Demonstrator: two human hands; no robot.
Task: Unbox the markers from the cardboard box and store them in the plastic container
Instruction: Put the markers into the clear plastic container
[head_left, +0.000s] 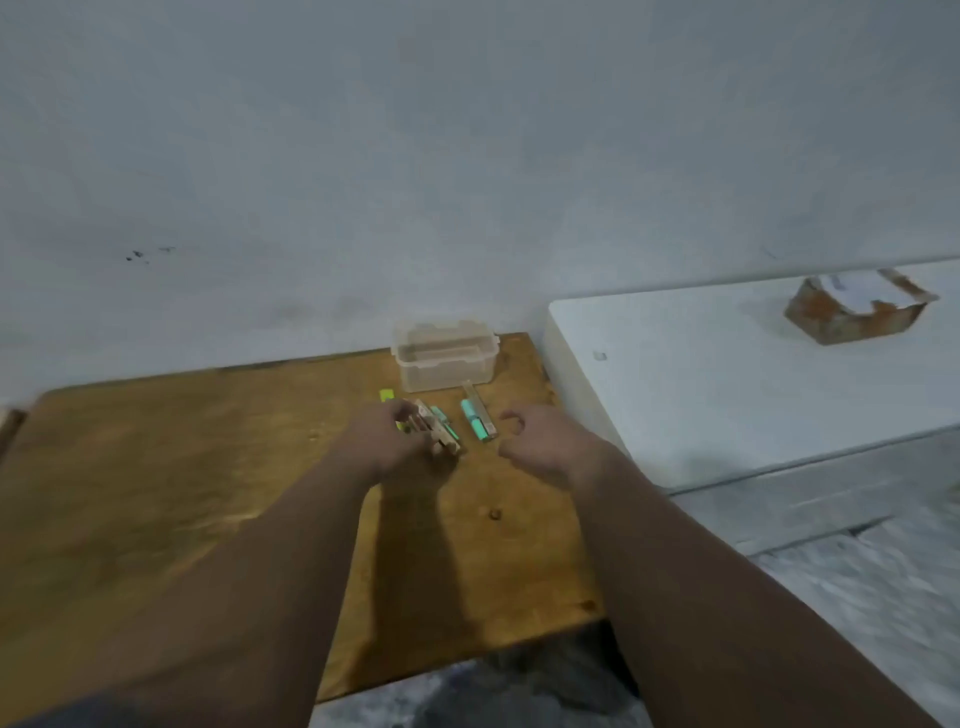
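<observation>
Where wooden table (156, 493) meets grey wall (363, 156): clear plastic container (445, 356), lidless, far right. Left hand (387, 439) closed on small cardboard box (435, 427). Right hand (540, 441) loosely curled, empty. Teal marker (475, 420) lying between hands.

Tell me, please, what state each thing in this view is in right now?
Container: upright at the table's far edge; lid state and contents unclear.
Cardboard box: held in left hand.
Teal marker: lying loose on table.
Yellow marker: on table, partly hidden.
Right hand: open, holding nothing.
</observation>
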